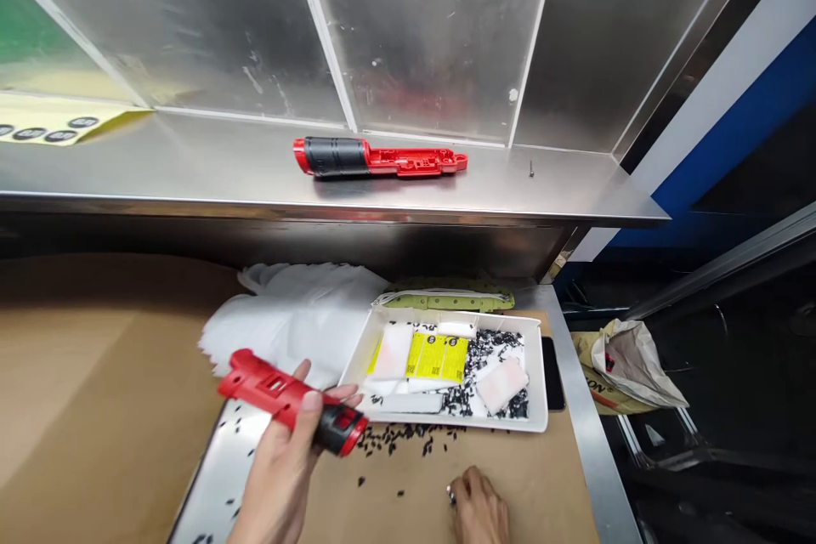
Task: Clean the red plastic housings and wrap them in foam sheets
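Observation:
My left hand (286, 450) is wrapped round a red and black plastic tool housing (271, 387), lifted above the bench and tilted down to the right. Its black-gripped end points toward the white tray (539, 374). Low over the brown bench surface, my right hand (479, 510) has its fingers bent in a pinch. A small dark piece with a pale glint (451, 495) shows at those fingertips; its exact kind is too small to make out. Small black pieces (392, 439) lie scattered between the tray and my hands.
Another red and black housing (382, 160) lies on the metal shelf (191, 174), with a screw (531, 169) to its right. Inside the tray are yellow labels (437, 357), white pads and black pieces. White sheeting (286, 314), a green pouch (446, 297) and a phone (552, 374) surround it.

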Tool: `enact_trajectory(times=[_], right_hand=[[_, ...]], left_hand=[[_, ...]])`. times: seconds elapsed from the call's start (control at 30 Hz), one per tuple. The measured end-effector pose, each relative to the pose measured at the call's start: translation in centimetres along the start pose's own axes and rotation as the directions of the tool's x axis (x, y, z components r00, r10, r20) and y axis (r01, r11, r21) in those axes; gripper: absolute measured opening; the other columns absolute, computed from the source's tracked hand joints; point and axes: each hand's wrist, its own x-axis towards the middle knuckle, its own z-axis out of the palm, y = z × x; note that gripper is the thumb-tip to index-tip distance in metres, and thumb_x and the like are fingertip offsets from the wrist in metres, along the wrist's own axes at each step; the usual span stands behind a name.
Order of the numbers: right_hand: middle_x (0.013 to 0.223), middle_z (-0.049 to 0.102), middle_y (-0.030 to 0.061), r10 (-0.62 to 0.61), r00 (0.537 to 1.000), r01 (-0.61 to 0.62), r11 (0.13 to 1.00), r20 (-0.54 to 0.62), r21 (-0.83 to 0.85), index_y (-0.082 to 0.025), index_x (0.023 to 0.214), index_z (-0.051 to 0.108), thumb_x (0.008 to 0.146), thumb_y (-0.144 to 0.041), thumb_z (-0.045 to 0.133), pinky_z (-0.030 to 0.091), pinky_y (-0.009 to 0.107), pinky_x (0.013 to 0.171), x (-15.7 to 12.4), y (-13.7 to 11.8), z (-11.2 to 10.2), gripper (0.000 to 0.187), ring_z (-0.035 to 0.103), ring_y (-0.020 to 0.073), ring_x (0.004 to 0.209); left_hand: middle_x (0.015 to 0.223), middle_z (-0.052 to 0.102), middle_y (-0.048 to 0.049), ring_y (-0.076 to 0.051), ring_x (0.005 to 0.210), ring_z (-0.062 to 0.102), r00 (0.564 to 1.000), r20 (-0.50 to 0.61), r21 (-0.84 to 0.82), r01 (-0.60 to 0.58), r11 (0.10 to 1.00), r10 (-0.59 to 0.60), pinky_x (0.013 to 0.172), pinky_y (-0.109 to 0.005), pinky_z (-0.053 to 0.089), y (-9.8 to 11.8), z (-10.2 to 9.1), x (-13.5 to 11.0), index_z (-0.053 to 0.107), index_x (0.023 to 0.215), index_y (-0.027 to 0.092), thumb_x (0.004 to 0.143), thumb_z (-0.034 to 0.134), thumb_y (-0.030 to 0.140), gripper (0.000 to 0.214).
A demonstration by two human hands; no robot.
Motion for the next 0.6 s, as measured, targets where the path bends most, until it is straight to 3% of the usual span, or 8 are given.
enact_trajectory(times=[0.07,0.17,0.23,0.3,0.37,0.43,0.5,0.6], right_hand=[[0.093,0.072,0.0114,0.004,1.000,-0.004,0.999,-0.008,0.046,-0.020,0.084,0.072,0.065,0.009,0.053,0.049,0.031,0.063,-0.1,0.2,-0.3,0.040,0.070,0.0319,0.084],[0.087,0.073,0.0057,-0.030,0.999,0.038,0.979,-0.041,0.200,-0.021,0.076,0.072,0.067,0.007,0.056,0.049,0.027,0.065,-0.6,0.8,-1.9,0.034,0.071,0.0245,0.075],[0.076,0.072,0.0032,-0.060,0.996,0.079,0.938,-0.068,0.338,-0.019,0.068,0.071,0.070,0.000,0.061,0.050,0.024,0.062,-1.0,1.1,-3.3,0.022,0.071,0.0208,0.068],[0.069,0.072,0.0030,-0.091,0.991,0.127,0.874,-0.100,0.469,-0.018,0.064,0.069,0.077,-0.013,0.064,0.051,0.022,0.059,-1.7,1.1,-5.0,0.016,0.071,0.0196,0.066],[0.076,0.074,0.0063,-0.123,0.982,0.183,0.808,-0.142,0.560,-0.018,0.066,0.070,0.084,-0.031,0.063,0.054,0.023,0.062,-2.7,0.7,-7.1,0.024,0.073,0.0223,0.078],[0.090,0.075,0.0103,-0.136,0.965,0.252,0.726,-0.226,0.640,-0.018,0.069,0.070,0.086,-0.045,0.062,0.057,0.026,0.069,-4.2,-0.3,-9.5,0.032,0.071,0.0251,0.094],[0.096,0.074,0.0112,-0.095,0.924,0.354,0.579,-0.371,0.735,-0.020,0.083,0.070,0.083,-0.048,0.066,0.059,0.027,0.069,-6.2,-1.9,-11.9,0.029,0.072,0.0241,0.089],[0.093,0.075,0.0073,-0.001,0.813,0.543,0.364,-0.583,0.757,-0.027,0.121,0.058,0.082,-0.042,0.071,0.061,0.027,0.063,-9.5,-4.8,-14.8,0.044,0.074,0.0204,0.074]], left_hand=[[0.101,0.075,-0.0023,-0.028,0.123,0.055,0.981,0.046,-0.192,0.195,0.962,-0.190,0.114,-0.047,0.031,-0.3,-1.4,-1.2,0.049,0.136,0.034,0.077,0.067,0.051,0.064],[0.111,0.075,-0.0063,-0.024,0.120,0.059,0.897,0.214,-0.379,0.441,0.814,-0.387,0.110,-0.042,0.039,-0.6,-3.2,-3.3,0.037,0.145,0.032,0.087,0.053,0.044,0.061],[0.120,0.071,-0.0107,-0.024,0.120,0.060,0.854,0.312,-0.410,0.516,0.752,-0.416,0.103,-0.039,0.047,-1.0,-3.8,-4.8,0.029,0.148,0.029,0.089,0.051,0.040,0.064],[0.117,0.072,-0.0108,-0.024,0.110,0.066,0.863,0.341,-0.381,0.490,0.784,-0.373,0.091,-0.033,0.056,-1.5,-3.7,-6.3,0.024,0.150,0.030,0.087,0.057,0.037,0.071],[0.101,0.077,-0.0077,-0.021,0.090,0.072,0.890,0.346,-0.375,0.422,0.825,-0.298,0.083,-0.029,0.058,-2.3,-3.1,-7.4,0.034,0.146,0.033,0.081,0.068,0.038,0.074],[0.078,0.074,-0.0033,-0.016,0.073,0.070,0.882,0.400,-0.443,0.423,0.790,-0.248,0.082,-0.029,0.058,-3.0,-2.3,-8.4,0.056,0.131,0.030,0.074,0.075,0.036,0.060],[0.069,0.068,-0.0017,-0.013,0.070,0.068,0.825,0.501,-0.510,0.525,0.682,-0.261,0.083,-0.029,0.058,-3.5,-1.3,-9.3,0.070,0.111,0.022,0.072,0.077,0.035,0.041],[0.086,0.074,-0.0102,-0.019,0.082,0.071,0.736,0.569,-0.475,0.658,0.584,-0.366,0.076,-0.030,0.061,-3.4,-0.1,-10.7,0.072,0.104,0.014,0.074,0.076,0.031,0.035]])
